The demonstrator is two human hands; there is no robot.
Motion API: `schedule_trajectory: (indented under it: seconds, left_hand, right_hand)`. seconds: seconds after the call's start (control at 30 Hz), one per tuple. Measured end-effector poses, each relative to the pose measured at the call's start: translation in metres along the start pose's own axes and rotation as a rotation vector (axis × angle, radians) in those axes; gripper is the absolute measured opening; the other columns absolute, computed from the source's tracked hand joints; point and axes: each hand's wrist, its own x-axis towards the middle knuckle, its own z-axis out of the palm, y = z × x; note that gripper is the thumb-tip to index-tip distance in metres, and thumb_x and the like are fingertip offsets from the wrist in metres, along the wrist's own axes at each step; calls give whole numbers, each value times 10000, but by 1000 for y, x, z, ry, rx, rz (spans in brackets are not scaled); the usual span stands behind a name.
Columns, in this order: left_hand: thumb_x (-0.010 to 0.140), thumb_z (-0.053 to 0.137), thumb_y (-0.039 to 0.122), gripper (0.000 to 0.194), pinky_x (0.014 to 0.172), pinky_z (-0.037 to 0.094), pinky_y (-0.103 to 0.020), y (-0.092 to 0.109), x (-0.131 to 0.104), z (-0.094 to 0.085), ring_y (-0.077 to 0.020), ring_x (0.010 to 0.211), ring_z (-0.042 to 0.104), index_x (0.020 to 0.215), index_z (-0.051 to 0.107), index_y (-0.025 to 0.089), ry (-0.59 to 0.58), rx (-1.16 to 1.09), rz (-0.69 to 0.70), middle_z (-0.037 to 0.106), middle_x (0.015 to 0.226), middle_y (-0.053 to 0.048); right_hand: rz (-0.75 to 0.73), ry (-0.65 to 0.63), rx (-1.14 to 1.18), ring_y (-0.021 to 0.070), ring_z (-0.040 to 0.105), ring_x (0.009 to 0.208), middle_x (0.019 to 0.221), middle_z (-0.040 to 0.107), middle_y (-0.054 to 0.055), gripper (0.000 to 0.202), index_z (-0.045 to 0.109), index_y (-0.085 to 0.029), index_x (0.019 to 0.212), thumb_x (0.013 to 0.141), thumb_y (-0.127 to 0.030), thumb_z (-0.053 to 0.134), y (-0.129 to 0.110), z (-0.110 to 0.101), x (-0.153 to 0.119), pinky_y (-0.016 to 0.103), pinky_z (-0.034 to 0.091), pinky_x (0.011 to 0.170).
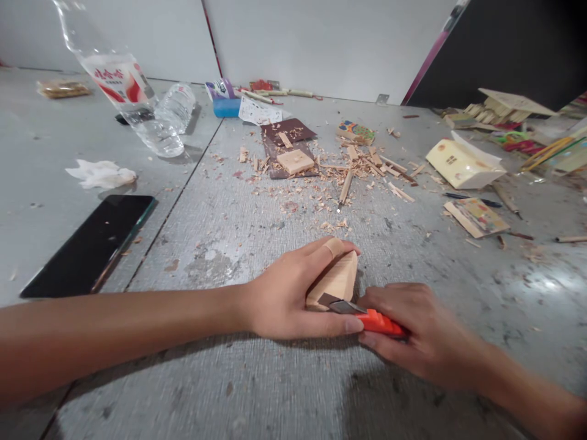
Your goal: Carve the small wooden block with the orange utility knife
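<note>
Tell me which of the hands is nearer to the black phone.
Left. The left hand holds the wooden piece to the right of the black phone; the right hand, gripping the red cutter, is farther right.

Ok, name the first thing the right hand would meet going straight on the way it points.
The wooden piece, most likely: the right hand, gripping the red-handled knife, points left and slightly forward, towards it. The thumb of the left hand is about as near, and depth is unclear.

One utility knife (381,322), one hand-held wooden block (339,278), two bottles (123,85) (177,107), one phone (92,247), one tissue pack (458,164)
</note>
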Motion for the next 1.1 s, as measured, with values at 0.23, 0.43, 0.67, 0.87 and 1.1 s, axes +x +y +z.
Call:
schedule_trajectory:
  seconds: [0.23, 0.43, 0.67, 0.87, 1.1]
  left_hand:
    - [861, 780, 548, 718, 893, 512, -421, 0, 1, 0, -277, 990, 640, 1383, 480, 158, 6, 10, 4, 664, 1173, -132]
    - [864, 779, 529, 729, 891, 503, -424, -1, 1, -1, -281, 999, 635, 1389, 473, 127, -9, 10, -3, 655, 1182, -146]
    - [868, 773, 541, 710, 865, 514, -410, -1, -1, 0, -266, 959, 634, 1387, 466, 169, -2, 21, 6, 652, 1162, -123]
    - [870, 781, 522, 720, 863, 496, -403, -1, 1, 0, -263, 964, 626, 1391, 470, 135, -1, 13, 13, 642, 1157, -128]
    - [860, 783, 532, 732, 866, 492, -409, -1, 0, -1, -271, 978, 623, 1385, 470, 130, -14, 10, 11, 640, 1165, -132]
  right_hand:
    - [0, 1, -2, 155, 583, 658, 751, 670, -11, 203, 624, -209, 930, 1053, -360, 567, 1, 1, -1, 303, 362, 649]
    - [-1, 2, 2, 159, 590, 655, 756, 675, -5, 216, 619, -207, 915, 1054, -362, 561, 1, 1, -1, 300, 356, 650]
    - [6, -2, 1, 165, 592, 654, 753, 686, 1, 219, 633, -205, 932, 1055, -368, 554, 1, 1, 0, 302, 349, 648]
    - [9, -4, 0, 162, 586, 652, 745, 678, -2, 240, 626, -205, 911, 1060, -379, 553, 1, 1, -1, 306, 351, 649]
    - [1, -3, 8, 160, 585, 656, 758, 677, -4, 221, 630, -208, 929, 1060, -367, 551, 0, 0, -1, 307, 358, 653]
